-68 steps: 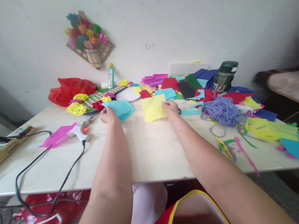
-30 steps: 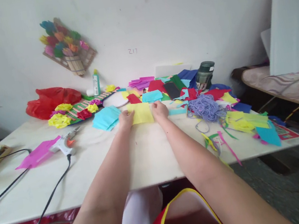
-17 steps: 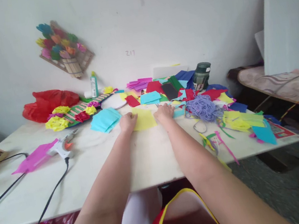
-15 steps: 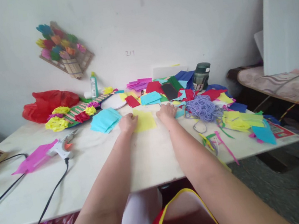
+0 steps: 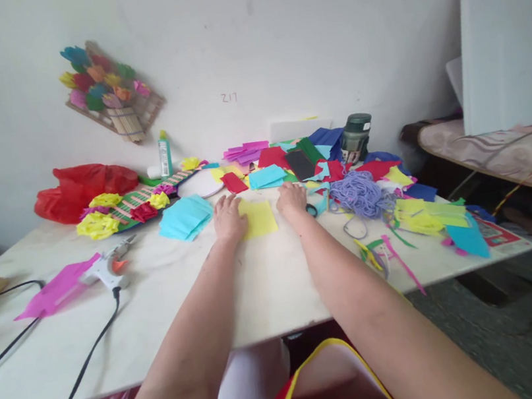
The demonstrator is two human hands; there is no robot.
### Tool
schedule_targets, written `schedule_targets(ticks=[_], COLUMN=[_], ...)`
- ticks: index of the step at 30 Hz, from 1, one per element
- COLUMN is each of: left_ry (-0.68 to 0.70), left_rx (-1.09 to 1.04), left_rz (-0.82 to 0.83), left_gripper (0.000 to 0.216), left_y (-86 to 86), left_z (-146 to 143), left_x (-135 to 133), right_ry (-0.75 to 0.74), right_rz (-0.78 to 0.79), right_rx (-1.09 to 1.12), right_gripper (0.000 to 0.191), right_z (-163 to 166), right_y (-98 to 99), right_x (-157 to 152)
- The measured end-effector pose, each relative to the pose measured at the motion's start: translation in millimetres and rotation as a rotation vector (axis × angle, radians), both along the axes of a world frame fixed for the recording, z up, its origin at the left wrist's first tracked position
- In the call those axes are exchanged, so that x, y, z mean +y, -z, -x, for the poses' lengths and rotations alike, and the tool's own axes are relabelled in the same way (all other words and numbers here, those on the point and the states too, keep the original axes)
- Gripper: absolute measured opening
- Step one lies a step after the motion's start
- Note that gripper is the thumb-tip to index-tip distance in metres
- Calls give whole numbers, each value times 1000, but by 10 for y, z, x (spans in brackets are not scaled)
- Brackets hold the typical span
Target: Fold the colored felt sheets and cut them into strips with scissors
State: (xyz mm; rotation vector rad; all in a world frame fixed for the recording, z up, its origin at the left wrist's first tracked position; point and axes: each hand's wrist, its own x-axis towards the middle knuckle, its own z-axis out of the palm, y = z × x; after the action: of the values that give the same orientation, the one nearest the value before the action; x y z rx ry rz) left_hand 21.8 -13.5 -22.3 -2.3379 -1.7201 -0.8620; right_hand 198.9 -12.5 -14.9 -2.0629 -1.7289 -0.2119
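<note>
A square sheet of yellow paper (image 5: 259,219) lies flat on the white table (image 5: 272,278). My left hand (image 5: 229,218) is open over its left edge, fingers spread. Near its upper right corner rests my right hand (image 5: 292,199), palm down and open, its fingertips partly hidden. A black ring (image 5: 311,210), which looks like a scissors handle, shows beside the right hand's outer edge. Left of my left hand is a fanned stack of light blue paper (image 5: 185,218).
A glue gun (image 5: 106,270) lies on pink paper (image 5: 59,287) at the left, its cord trailing forward. Purple yarn (image 5: 361,193) and yellow scraps (image 5: 428,215) are at the right. A dark jar (image 5: 357,137), a glue bottle (image 5: 165,154) and a flower-decorated board (image 5: 136,202) stand or lie behind.
My left hand has opened from a closed grip at the paper's left edge. My right hand has shifted slightly left, its fingers drawn in, and the black ring now shows beside it.
</note>
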Motion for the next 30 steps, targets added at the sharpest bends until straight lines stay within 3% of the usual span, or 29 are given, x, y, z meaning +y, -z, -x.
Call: schedule_targets(ticks=[3,6,10,15,18,22,30], left_ry=[97,74,88,228,255,166,179], left_rx=[116,163,237,296,335,280,197], left_rz=[-58,-78,-84,-135,-17,241,304], left_gripper=[51,66,53,43,42,46,47], left_y=[-27,-45,-53,-60,-15,75,81], left_z=[-50,-90,-95,-112,-132,-137,-154], left_x=[-31,-59,-77,-82,-51,-3,-10], right_ry=[-54,-68,-77,-53,-43,-50,-175], right_rz=[16,18,23,177,213,212,218], right_rx=[-27,-37,-30,4,4,-37,-123], right_gripper=[34,34,34,34,35,37,44], right_z=[43,74,127,222,244,206,138], right_y=[4,0,-20,-77,-67,-9,9], right_x=[29,44,75,148,216,346,540])
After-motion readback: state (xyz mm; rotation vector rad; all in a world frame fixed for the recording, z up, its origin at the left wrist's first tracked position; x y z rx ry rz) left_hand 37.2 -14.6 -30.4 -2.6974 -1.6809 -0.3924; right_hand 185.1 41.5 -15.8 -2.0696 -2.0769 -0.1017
